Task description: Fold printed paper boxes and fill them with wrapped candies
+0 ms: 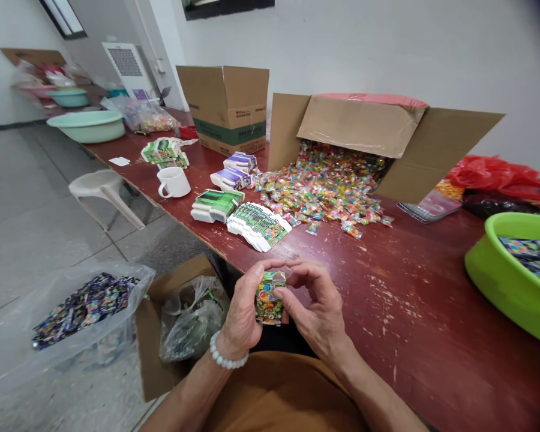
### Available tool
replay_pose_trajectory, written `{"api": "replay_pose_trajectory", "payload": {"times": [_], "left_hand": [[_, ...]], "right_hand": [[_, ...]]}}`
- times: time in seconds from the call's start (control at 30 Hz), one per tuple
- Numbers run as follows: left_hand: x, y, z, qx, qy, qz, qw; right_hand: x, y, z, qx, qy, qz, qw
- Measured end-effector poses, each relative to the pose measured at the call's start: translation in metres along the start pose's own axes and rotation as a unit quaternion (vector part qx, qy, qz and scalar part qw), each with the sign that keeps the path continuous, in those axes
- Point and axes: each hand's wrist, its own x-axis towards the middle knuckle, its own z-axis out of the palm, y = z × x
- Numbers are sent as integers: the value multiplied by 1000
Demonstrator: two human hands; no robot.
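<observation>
A small green printed carton (270, 297) stands upright between both hands at the near edge of the dark red table (400, 300). My left hand (240, 309), with a white bead bracelet on its wrist, wraps round the carton's left side. My right hand (312, 303) pinches the carton's top and right side with curled fingers. Beyond them lie stacks of flat folded cartons (258, 225), and a heap of colourful wrapped candies (324, 189) spills from a tipped cardboard box (364, 129).
A lime green basin (499, 273) with dark packets sits at the right. A white mug (174, 181), an upright cardboard box (227, 108) and pale green basins (87, 126) stand further along. Left of the table are a plastic bag of packets (81, 306), a floor box (157, 336) and a white stool (101, 189).
</observation>
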Motion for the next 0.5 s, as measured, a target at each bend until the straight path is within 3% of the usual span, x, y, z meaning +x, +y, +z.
{"api": "replay_pose_trajectory", "payload": {"times": [0.17, 0.33, 0.5], "left_hand": [[-1, 1, 0, 6, -16, -18, 1000], [0, -1, -2, 29, -11, 18, 999], [1, -2, -1, 39, -31, 2, 999]], "right_hand": [[2, 0, -1, -20, -26, -13, 999], [9, -1, -7, -24, -68, -45, 996], [11, 1, -7, 30, -79, -18, 996]]}}
